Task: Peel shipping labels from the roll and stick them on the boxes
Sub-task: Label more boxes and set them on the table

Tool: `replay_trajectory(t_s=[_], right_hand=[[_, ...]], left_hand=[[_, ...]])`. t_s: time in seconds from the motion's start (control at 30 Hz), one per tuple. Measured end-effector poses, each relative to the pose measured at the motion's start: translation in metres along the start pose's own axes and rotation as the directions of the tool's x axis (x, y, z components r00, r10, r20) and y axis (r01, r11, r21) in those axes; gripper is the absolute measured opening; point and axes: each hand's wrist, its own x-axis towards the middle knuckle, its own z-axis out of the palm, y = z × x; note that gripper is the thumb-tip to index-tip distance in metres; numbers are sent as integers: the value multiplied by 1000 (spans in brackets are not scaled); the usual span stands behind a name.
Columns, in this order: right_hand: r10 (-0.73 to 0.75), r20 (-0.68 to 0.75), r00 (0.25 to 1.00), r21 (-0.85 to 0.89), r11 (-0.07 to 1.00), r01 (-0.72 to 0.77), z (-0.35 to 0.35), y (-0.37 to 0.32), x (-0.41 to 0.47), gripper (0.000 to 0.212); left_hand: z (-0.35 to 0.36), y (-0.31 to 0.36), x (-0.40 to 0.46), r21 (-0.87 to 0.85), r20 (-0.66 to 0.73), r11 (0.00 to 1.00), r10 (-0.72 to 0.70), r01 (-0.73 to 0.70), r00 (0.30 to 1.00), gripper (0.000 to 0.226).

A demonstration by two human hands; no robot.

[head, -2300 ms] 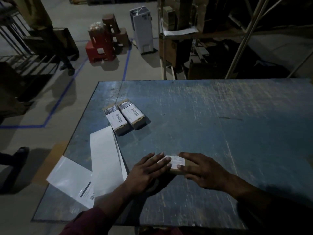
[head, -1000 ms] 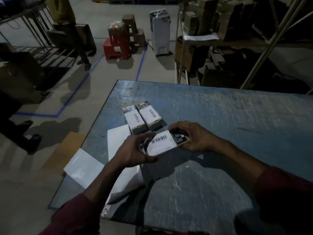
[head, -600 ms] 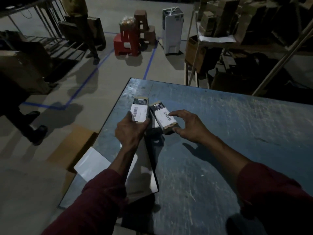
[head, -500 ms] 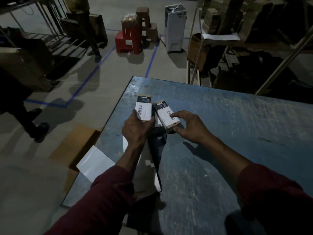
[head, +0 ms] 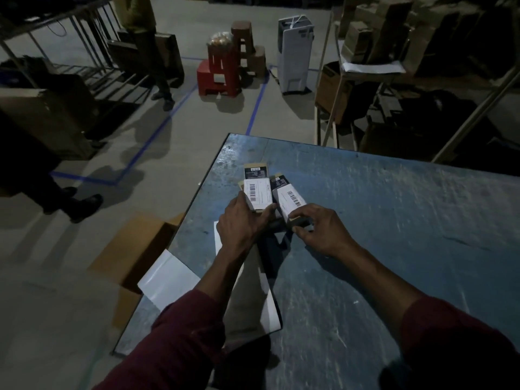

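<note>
Two hands work near the far left corner of the table; the blue top is scratched and worn. Liner strip lies along the left edge under the left forearm; a second white sheet overhangs that edge, beside a cardboard piece on the floor. Left hand grips the near end of the left box, fingers curled around its sides; the box carries a white barcode label on top and sits over a further box, of which only the far end with a dark printed panel shows. Right hand pinches the near end of the right box, thumb and fingertips closed on its corner; this box also bears a barcode label and lies just beside the left box, whether touching it cannot be told. Both sleeves are dark red. Whether the left box rests on the table or is lifted cannot be told.
</note>
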Motion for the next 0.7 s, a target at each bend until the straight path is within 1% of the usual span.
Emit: replay_trajectory(t_s=[0.07,0.1,0.2,0.23,0.27,0.3,0.37,0.43,0.53,0.57,0.6,0.63,0.7], right_hand=[[14,-26,1000,26,1000,-13,4,3,-7,26],[37,-44,998,55,998,-34,6,4,-13,26],[122,-114,986,100,989,-111,3,5,-40,22],[160,-138,977,116,983,-144,1,8,-53,19],[209,-156,965,132,973,-189,-3,10,-67,15],[269,-169,948,158,957,-244,-8,14,-83,11],[362,-206,909,184,927,-327,-21,26,-120,7],[423,-264,867,171,905,-389,-36,41,-165,10],[532,-352,770,140,843,-519,-74,76,-234,28],[550,-387,740,170,831,-529,-90,90,-257,30],[553,-437,709,146,822,-551,-113,101,-282,24],[538,-495,682,118,819,-561,-130,112,-300,13],[498,-649,576,54,784,-618,-169,130,-332,23]], left_hand=[[-8,-1,-6,16,-55,1000,27,-26,998,74],[-10,-1,-11,1,-97,998,60,-60,993,73],[-12,-1,-32,-98,-209,970,200,-224,957,50],[-10,0,-42,-147,-221,953,230,-266,948,41],[-7,1,-54,-204,-203,937,244,-285,948,32],[-3,4,-67,-258,-158,924,248,-282,956,27],[12,12,-90,-333,-6,913,249,-236,969,25],[34,25,-110,-356,157,909,288,-218,945,28],[78,65,-136,-320,335,903,392,-288,857,30],[91,83,-145,-305,378,893,431,-329,819,33],[108,108,-156,-305,418,874,480,-379,771,37],[121,128,-162,-305,451,858,513,-414,731,40],[152,170,-174,-326,492,807,589,-492,641,44]])
